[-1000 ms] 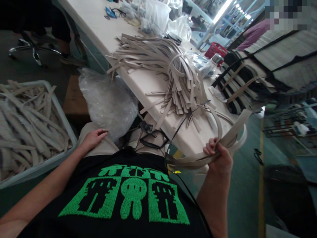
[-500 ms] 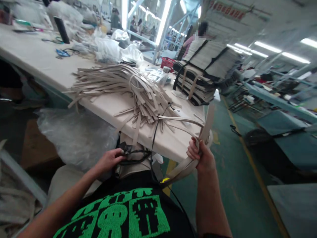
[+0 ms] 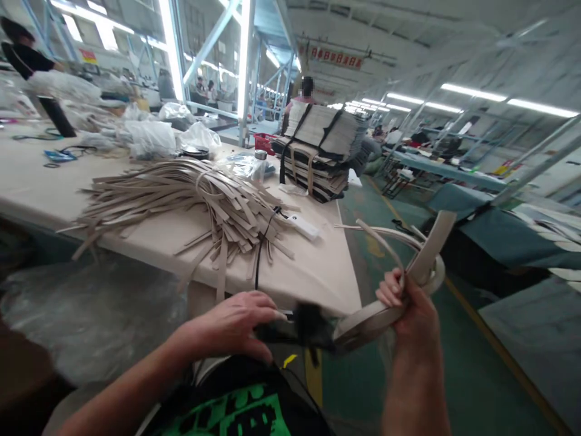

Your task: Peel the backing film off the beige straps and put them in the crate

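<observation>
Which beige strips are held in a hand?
The looped bunch gripped in the right hand, beyond the table corner. All the other strips lie in a pile on the table.

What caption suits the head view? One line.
Right hand grips looped beige straps; left hand holds a blurred black object.

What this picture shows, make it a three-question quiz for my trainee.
1. True or false: the right hand grips a bunch of straps.
2. The pile of straps lies on: A the floor, B the table, C a chair.
3. Fill in: the left hand rests on a blurred ___ object.
Key: 1 true; 2 B; 3 black.
</observation>
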`<action>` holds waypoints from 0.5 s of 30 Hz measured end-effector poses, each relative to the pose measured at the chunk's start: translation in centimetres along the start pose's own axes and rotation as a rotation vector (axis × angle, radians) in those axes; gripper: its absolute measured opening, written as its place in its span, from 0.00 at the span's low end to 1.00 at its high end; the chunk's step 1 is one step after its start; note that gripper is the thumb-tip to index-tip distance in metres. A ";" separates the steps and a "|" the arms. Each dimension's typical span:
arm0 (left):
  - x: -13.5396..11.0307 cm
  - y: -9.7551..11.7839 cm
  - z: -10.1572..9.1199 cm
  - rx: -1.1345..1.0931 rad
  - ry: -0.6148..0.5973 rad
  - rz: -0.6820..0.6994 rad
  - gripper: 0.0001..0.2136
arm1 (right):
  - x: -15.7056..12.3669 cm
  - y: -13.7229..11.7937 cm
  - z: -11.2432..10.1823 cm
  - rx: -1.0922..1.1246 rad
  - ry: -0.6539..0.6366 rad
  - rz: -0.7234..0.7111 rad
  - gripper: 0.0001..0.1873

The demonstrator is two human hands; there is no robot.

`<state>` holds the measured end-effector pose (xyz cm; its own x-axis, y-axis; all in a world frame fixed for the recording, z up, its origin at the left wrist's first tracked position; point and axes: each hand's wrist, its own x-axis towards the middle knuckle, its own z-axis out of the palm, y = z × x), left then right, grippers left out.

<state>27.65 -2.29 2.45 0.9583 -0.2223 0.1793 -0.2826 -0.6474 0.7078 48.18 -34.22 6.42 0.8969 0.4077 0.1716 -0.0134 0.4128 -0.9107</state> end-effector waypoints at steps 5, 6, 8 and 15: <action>1.5 0.0 4.2 -0.250 0.011 -0.106 0.31 | -1.7 1.2 1.5 -0.044 -0.061 0.164 0.19; 1.0 -0.5 4.6 -0.365 0.041 -0.141 0.30 | -2.0 2.2 2.1 -0.054 -0.066 0.209 0.21; 0.2 -1.6 5.5 -0.613 0.089 -0.212 0.27 | -2.4 4.4 3.8 -0.076 -0.091 0.300 0.27; -2.4 -3.3 6.5 -1.164 0.558 -0.320 0.26 | -3.0 10.8 11.1 -0.411 -0.682 0.442 0.29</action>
<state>26.02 -4.34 -4.79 0.9430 0.3294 -0.0472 -0.1108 0.4446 0.8888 40.45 -21.96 0.24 0.3893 0.9073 -0.1585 -0.0178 -0.1647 -0.9862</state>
